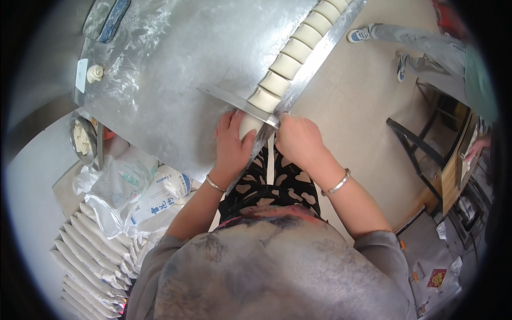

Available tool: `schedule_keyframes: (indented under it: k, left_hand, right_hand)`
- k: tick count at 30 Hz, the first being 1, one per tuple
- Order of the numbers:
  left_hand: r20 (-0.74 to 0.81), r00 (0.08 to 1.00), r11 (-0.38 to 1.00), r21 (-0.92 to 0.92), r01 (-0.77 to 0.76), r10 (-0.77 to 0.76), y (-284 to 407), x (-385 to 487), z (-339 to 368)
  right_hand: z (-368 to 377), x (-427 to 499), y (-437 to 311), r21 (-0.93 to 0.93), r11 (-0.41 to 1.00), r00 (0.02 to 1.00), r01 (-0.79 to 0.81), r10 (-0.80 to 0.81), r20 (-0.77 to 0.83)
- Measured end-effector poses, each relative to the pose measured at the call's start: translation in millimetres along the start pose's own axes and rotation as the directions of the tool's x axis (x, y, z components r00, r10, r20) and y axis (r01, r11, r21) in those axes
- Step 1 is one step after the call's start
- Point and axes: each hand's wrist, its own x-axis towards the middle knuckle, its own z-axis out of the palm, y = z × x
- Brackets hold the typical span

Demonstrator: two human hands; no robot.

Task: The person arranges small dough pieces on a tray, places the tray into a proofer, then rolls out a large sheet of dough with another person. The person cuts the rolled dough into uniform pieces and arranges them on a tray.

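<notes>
My right hand (299,138) grips the handle of a broad-bladed kitchen knife (240,103) at the edge of a metal worktable (188,116). The blade lies across a log of pale dough, between a cut piece (264,100) and the uncut end (249,125). On that end rests my left hand (235,143), fingers along one side and thumb on the other, close beside the blade. Several cut dough pieces (297,50) run in a line along the table edge away from me. The knife handle is mostly hidden in my fist.
A small dough lump (95,74) sits by a white card (81,76) at the far left edge. Below stand a metal bowl of dough scraps (83,138) and stacked white sacks (92,256). Another person's legs (416,40) and a black-framed table (420,144) are at right.
</notes>
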Motion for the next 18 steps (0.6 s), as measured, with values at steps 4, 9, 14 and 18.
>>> schedule_keyframes:
  k: [4,9,14,18]
  left_hand:
    - [-0.001,1.000,1.000,-0.007,-0.010,0.010,0.1,1.8,1.9]
    - [-0.017,1.000,0.995,-0.096,0.020,-0.022,-10.4,-8.6,-0.6]
    - [0.039,0.999,1.000,0.006,0.026,-0.026,-30.1,-33.1,-10.1]
    - [0.083,0.995,0.996,0.068,0.058,-0.063,-30.0,-43.7,-13.3]
  right_hand:
    - [6.8,7.2,-1.9,0.041,0.998,0.999,-0.040,0.039,0.018]
    - [-13.2,-13.3,-11.9,0.092,0.994,0.992,0.057,-0.047,-0.117]
    - [-20.2,-66.8,-25.9,0.194,0.972,0.986,0.130,-0.105,-0.132]
    - [-5.0,-72.8,-22.9,0.176,0.979,0.984,0.107,-0.079,-0.158]
